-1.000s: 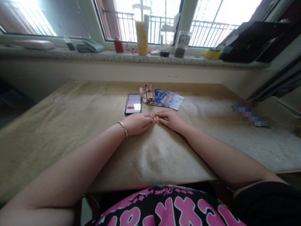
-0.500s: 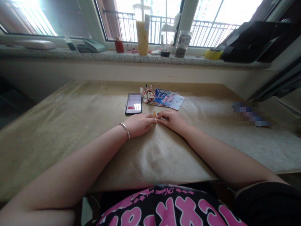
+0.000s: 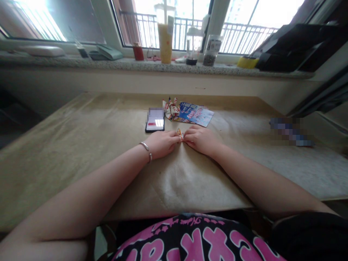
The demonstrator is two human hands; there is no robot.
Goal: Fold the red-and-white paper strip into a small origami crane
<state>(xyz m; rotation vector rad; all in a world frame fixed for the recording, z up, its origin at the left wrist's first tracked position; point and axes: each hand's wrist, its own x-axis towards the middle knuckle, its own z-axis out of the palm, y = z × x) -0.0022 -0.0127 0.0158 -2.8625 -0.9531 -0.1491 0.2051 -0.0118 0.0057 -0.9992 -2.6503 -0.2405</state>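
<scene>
Between my hands is a small piece of folded paper (image 3: 179,135), orange and white, low over the tabletop. My left hand (image 3: 163,144) pinches its left side; a silver bracelet circles that wrist. The fingers of my right hand (image 3: 200,139) are bent and pressed together at the paper's right side. Fingers hide most of the paper, so its full shape does not show. Just beyond lie a pointed, folded paper figure (image 3: 171,109) in white and red, and a fanned stack of printed blue sheets (image 3: 199,114). A phone (image 3: 155,121) with a lit screen lies left of the figure.
A tan cover (image 3: 81,159) spreads over the table. At the far right lies a blurred bluish packet (image 3: 290,132). On the stone windowsill (image 3: 108,64) stand a tall cup of yellow drink (image 3: 165,43), a red jar (image 3: 138,52), clear containers and a black bag (image 3: 290,47).
My right hand's fingers have closed in and turned slightly over the folded paper, covering its right side. My left hand stays nearly in place, shifted a touch to the right.
</scene>
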